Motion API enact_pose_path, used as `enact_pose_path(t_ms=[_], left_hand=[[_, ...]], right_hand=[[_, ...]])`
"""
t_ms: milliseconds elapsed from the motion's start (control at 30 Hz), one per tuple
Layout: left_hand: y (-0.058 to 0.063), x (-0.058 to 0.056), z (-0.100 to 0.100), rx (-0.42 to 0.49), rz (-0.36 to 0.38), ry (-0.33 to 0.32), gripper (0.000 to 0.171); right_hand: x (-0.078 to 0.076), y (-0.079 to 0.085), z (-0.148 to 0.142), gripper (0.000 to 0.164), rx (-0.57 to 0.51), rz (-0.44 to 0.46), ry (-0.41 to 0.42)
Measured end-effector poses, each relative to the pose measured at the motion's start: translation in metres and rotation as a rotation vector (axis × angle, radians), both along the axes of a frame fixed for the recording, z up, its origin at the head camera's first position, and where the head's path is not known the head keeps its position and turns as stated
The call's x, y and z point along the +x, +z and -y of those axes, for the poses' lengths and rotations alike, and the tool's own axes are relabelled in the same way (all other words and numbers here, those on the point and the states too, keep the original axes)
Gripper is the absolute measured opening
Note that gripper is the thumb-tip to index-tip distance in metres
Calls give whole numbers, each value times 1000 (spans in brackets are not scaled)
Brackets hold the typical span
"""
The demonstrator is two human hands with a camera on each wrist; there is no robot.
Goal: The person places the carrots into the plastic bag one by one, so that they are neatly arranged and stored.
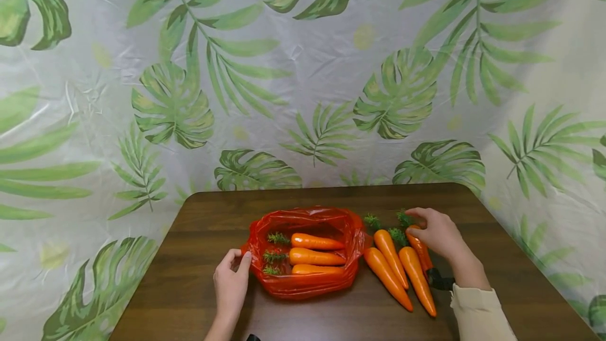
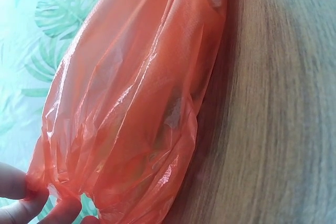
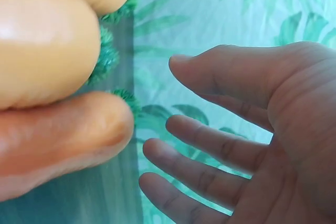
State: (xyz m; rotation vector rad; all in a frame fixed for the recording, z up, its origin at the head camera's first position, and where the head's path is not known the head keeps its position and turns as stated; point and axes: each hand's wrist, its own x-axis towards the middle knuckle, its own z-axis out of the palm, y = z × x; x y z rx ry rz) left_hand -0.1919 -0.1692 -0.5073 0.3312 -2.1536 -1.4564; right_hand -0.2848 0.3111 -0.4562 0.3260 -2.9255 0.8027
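A red plastic bag (image 1: 303,288) lies wide open on the table with three orange carrots (image 1: 317,257) in it, their green tops toward the left. My left hand (image 1: 230,280) pinches the bag's left edge between thumb and fingers; the thin film (image 2: 126,103) bunches at the fingertips in the left wrist view. To the right of the bag lie several more carrots (image 1: 389,275), green tops pointing away from me. Over the rightmost carrot (image 1: 417,246) hovers my right hand (image 1: 439,233). In the right wrist view its fingers (image 3: 210,150) are spread, with a gap between them and the carrots (image 3: 58,140).
A dark brown wooden table (image 1: 199,257) carries everything. Behind it hangs a pale sheet (image 1: 303,78) printed with green leaves. A black wrist strap piece (image 1: 440,280) sticks out beside the right wrist, close to the rightmost carrot.
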Motion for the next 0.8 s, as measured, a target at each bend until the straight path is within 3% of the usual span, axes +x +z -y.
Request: enact_pose_path(t_ms=[533, 800], left_hand=[[0, 1, 0, 12, -3, -1, 9], [1, 1, 0, 8, 1, 0, 9]], right_hand=[[-5, -24, -12, 49, 64, 70, -20], [-8, -28, -13, 52, 47, 90, -25]])
